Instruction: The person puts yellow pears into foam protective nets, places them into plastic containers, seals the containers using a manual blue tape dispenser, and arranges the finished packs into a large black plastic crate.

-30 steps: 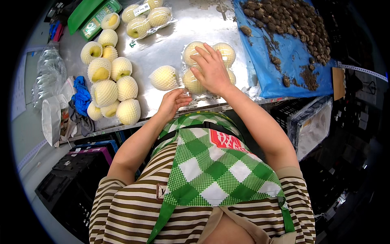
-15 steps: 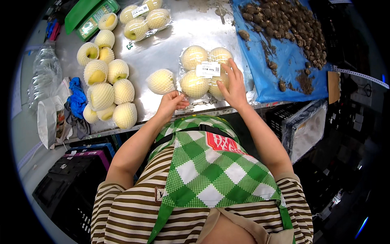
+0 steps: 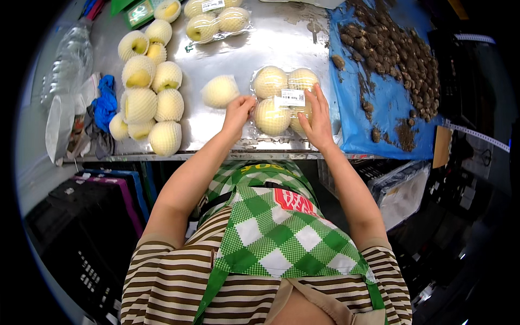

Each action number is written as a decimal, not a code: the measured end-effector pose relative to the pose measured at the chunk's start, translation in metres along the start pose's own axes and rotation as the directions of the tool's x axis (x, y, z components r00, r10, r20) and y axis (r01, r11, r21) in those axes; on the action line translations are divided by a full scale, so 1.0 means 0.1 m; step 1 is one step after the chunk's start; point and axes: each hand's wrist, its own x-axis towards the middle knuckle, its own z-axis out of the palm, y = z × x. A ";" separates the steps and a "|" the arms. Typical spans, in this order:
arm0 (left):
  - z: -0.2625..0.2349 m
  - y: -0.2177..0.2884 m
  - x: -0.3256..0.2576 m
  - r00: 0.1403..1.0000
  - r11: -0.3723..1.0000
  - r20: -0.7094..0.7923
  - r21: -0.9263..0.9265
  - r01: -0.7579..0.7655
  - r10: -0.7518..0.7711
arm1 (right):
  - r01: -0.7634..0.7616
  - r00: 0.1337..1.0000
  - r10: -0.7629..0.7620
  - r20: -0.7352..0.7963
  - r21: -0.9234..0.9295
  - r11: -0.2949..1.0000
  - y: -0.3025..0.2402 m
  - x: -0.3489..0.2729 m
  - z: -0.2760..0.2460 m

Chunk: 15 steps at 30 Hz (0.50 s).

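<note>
Steel bench carries netted yellow pears at left, one loose netted pear just beside the left hand, and muddy roots on a blue sheet at right. Since the earlier frame, the right hand has slid off the clear labelled four-pear pack to its right edge; left grip pinches its wrap, right lies flat, released

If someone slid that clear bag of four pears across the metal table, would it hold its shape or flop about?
The bag of pears looks tightly wrapped, so it would probably move as one lump. Its clear film looks slick on the metal table, so likely an easy slide. Four fruits suggest some weight.
</note>
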 end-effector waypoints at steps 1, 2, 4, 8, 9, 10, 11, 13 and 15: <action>0.05 -0.01 0.08 0.998 0.998 -0.027 0.016 -0.060 0.060 | 0.022 1.000 -0.022 -0.009 0.003 1.000 0.02 0.00 -0.01; 0.03 -0.04 0.17 0.998 0.998 -0.021 0.037 -0.056 0.056 | 0.039 0.999 -0.039 -0.005 0.005 0.999 0.04 -0.01 0.00; 0.01 -0.04 0.19 0.996 0.990 -0.009 0.106 -0.090 0.091 | 0.066 0.998 -0.066 -0.009 0.018 0.998 0.08 -0.03 0.03; 0.06 -0.11 0.08 0.976 0.979 -0.148 0.154 -0.135 0.158 | 0.153 0.987 -0.156 0.034 0.087 0.984 0.17 0.13 0.02; 0.07 -0.12 0.03 0.963 0.977 -0.204 0.161 -0.142 0.174 | 0.171 0.984 -0.174 0.036 0.093 0.981 0.19 0.16 0.03; 0.07 -0.17 0.04 0.953 0.977 -0.245 0.158 -0.139 0.176 | 0.187 0.981 -0.192 0.037 0.097 0.977 0.22 0.18 0.03; 0.08 -0.18 0.05 0.946 0.977 -0.261 0.140 -0.158 0.190 | 0.203 0.978 -0.207 0.037 0.102 0.974 0.25 0.21 0.03; 0.16 -0.14 -0.05 0.933 0.979 -0.297 0.088 -0.185 0.203 | 0.181 0.980 -0.192 0.045 0.180 0.967 0.33 0.22 -0.06; 0.07 -0.20 -0.03 0.967 0.990 -0.214 0.009 -0.141 0.140 | 0.106 0.990 -0.129 0.058 0.298 0.949 0.41 0.21 -0.17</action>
